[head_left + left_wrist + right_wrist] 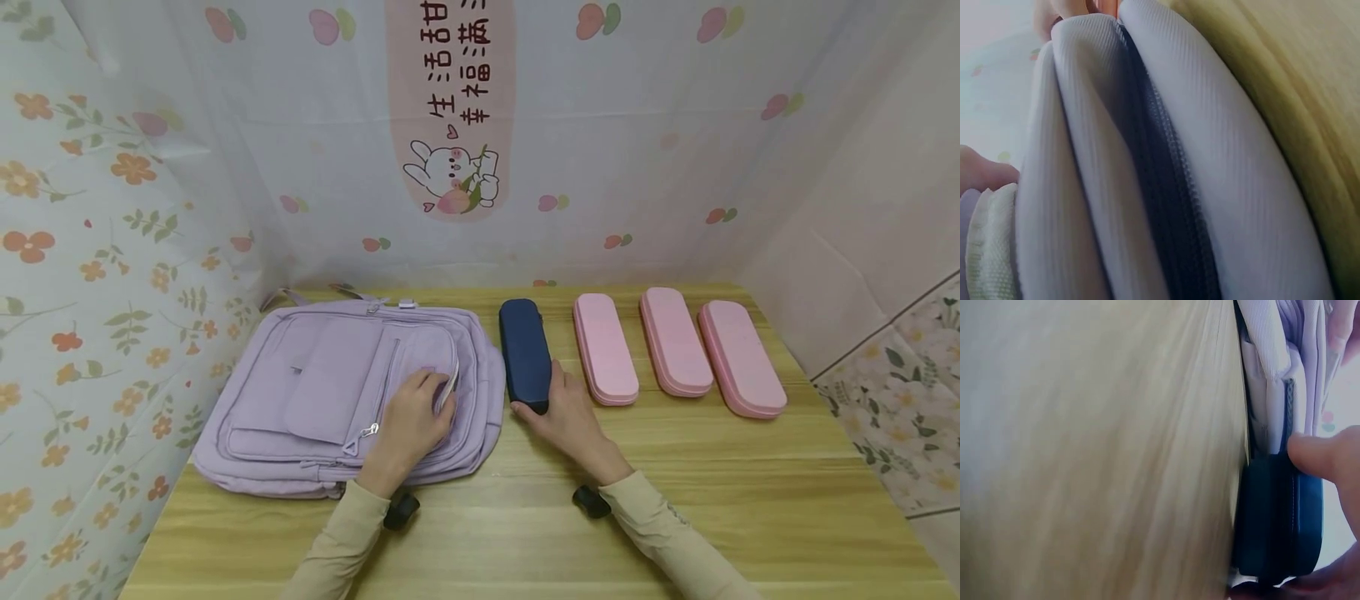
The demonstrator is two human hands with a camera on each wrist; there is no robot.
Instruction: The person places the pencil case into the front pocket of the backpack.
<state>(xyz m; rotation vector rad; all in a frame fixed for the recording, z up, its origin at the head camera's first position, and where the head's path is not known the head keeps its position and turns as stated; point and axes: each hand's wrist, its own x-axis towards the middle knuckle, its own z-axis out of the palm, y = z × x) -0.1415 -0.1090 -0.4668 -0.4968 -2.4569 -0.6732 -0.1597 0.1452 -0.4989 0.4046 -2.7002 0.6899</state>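
Observation:
A lavender backpack (330, 375) lies flat on the table, its front pocket (442, 396) partly unzipped along the right side. My left hand (411, 425) holds the edge of that pocket with curled fingers; the left wrist view shows the thumb (985, 172) by the zipper tape. Just right of the backpack lies a navy blue pencil case (525, 350). Around its near end, my right hand (566, 417) has thumb and fingers on opposite sides. In the right wrist view the thumb (1316, 456) presses against the dark case (1279, 515).
Three pink pencil cases, the left one (606, 350), the middle one (677, 342) and the right one (744, 358), lie in a row on the wooden table (510, 542). Patterned curtains (300, 167) enclose the back and left side.

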